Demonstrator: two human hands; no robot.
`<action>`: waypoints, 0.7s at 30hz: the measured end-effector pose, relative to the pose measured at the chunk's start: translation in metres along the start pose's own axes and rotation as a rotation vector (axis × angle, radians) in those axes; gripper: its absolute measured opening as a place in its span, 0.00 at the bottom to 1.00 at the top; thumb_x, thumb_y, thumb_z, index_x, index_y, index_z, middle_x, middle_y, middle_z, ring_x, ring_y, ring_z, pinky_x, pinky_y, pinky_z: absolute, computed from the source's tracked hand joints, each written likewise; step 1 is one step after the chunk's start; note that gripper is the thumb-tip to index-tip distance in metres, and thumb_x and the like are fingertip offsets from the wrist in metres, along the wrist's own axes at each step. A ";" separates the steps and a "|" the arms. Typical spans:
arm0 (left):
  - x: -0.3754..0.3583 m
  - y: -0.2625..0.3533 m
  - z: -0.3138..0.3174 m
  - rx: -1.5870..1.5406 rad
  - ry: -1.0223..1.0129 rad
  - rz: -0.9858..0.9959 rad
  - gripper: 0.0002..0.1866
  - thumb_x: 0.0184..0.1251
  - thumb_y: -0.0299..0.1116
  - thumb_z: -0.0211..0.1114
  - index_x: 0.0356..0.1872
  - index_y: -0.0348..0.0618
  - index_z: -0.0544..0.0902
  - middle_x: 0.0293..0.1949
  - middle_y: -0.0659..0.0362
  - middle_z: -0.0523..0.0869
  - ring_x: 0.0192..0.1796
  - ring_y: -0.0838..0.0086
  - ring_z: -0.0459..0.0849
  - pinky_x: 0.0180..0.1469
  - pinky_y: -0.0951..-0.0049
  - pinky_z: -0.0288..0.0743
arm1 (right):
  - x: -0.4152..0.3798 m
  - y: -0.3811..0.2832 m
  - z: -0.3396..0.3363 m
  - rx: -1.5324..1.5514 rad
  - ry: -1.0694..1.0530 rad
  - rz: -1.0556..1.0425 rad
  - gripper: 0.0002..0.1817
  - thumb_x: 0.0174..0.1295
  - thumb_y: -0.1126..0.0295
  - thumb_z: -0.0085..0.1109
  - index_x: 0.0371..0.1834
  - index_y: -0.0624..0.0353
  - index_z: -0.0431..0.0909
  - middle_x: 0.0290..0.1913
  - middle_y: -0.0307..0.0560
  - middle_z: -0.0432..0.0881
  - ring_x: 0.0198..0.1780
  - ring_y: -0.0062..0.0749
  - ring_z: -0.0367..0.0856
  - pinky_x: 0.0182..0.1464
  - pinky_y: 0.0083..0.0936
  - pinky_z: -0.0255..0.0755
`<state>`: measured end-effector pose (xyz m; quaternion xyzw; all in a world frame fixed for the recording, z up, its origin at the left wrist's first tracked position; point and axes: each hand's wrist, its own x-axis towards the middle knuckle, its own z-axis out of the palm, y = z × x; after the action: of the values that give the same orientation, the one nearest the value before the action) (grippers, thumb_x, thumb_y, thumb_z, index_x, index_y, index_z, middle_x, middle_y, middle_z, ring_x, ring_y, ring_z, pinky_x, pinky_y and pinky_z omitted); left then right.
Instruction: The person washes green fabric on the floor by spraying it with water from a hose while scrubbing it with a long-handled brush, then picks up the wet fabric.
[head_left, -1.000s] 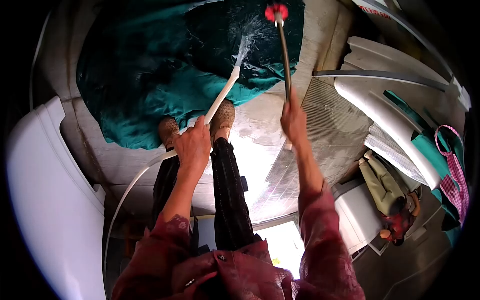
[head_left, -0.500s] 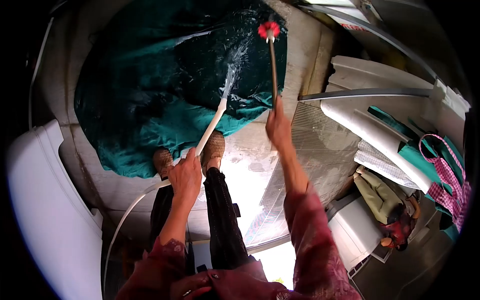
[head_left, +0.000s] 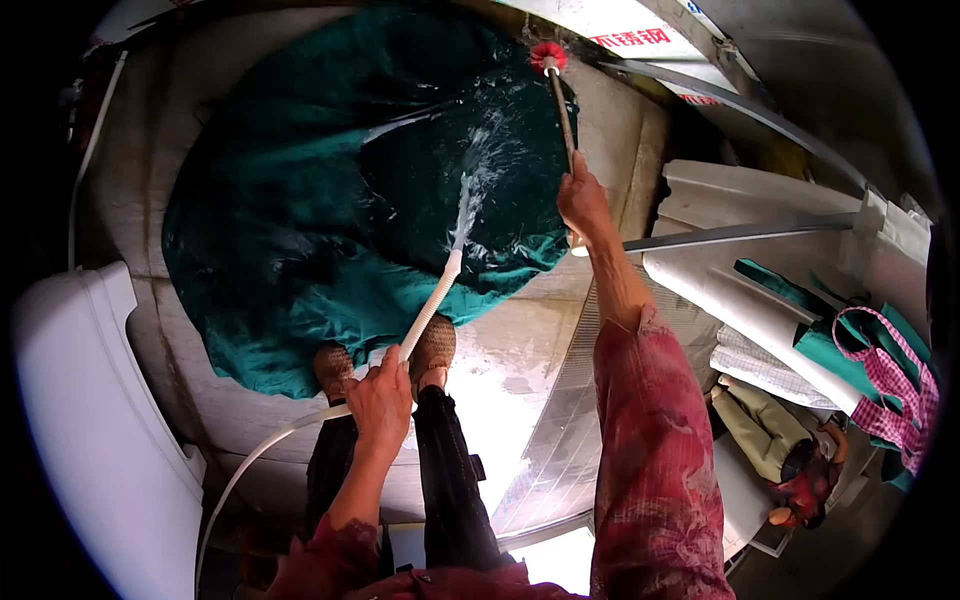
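Observation:
My left hand [head_left: 380,403] grips a white ribbed hose [head_left: 432,306] that sprays water onto a large teal cloth [head_left: 300,230] spread on the wet concrete floor. My right hand [head_left: 583,200] is stretched forward and holds the long handle of a brush; its red head [head_left: 547,54] rests at the cloth's far edge. My two feet in brown shoes [head_left: 432,350] stand at the near edge of the cloth.
A white tub rim [head_left: 80,420] curves along the left. A ribbed metal sheet [head_left: 560,420] lies to the right of my legs. White panels [head_left: 760,290], folded cloths and a pink checked bag [head_left: 890,380] sit at the right.
My right hand has pushed the brush farther forward across the cloth, arm now extended. My left hand with the hose has dropped lower in view; the water still sprays.

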<state>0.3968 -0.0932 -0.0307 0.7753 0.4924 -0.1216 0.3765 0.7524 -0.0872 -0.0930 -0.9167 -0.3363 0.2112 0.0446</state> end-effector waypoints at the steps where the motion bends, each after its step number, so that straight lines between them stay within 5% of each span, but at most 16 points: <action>1: 0.001 0.000 -0.001 -0.018 0.029 0.004 0.16 0.62 0.34 0.56 0.50 0.42 0.77 0.26 0.51 0.83 0.28 0.60 0.82 0.37 0.58 0.67 | -0.003 -0.004 -0.001 0.184 -0.058 0.094 0.25 0.65 0.66 0.41 0.66 0.52 0.56 0.36 0.67 0.78 0.37 0.63 0.76 0.38 0.47 0.69; 4: 0.000 0.004 -0.003 -0.070 0.076 -0.007 0.16 0.61 0.32 0.56 0.50 0.42 0.77 0.26 0.50 0.84 0.28 0.59 0.81 0.36 0.59 0.66 | -0.096 -0.012 0.015 0.260 0.115 -0.003 0.28 0.65 0.70 0.43 0.69 0.54 0.52 0.30 0.70 0.76 0.28 0.61 0.77 0.28 0.42 0.68; 7: 0.001 -0.002 -0.005 -0.110 0.111 -0.053 0.17 0.61 0.31 0.56 0.51 0.42 0.77 0.28 0.50 0.84 0.28 0.59 0.82 0.37 0.59 0.66 | -0.182 -0.014 0.023 0.283 -0.012 -0.093 0.30 0.67 0.71 0.42 0.72 0.48 0.46 0.26 0.65 0.78 0.23 0.54 0.77 0.24 0.39 0.68; 14: 0.005 -0.013 -0.009 -0.177 0.158 -0.137 0.16 0.61 0.31 0.57 0.51 0.41 0.77 0.28 0.48 0.84 0.29 0.56 0.82 0.38 0.59 0.67 | -0.037 -0.060 0.015 0.084 -0.155 -0.082 0.34 0.63 0.72 0.46 0.71 0.42 0.44 0.27 0.65 0.79 0.29 0.59 0.79 0.31 0.47 0.71; 21: 0.003 -0.010 -0.020 -0.238 0.213 -0.178 0.14 0.62 0.31 0.56 0.47 0.38 0.79 0.29 0.44 0.82 0.30 0.51 0.81 0.37 0.56 0.72 | -0.115 0.043 -0.008 -0.401 -0.471 -0.005 0.45 0.55 0.82 0.45 0.72 0.46 0.31 0.28 0.64 0.80 0.30 0.55 0.80 0.31 0.46 0.73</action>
<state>0.3858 -0.0742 -0.0231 0.6869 0.6070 -0.0125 0.3993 0.7029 -0.1924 -0.0541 -0.8322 -0.3746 0.3472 -0.2157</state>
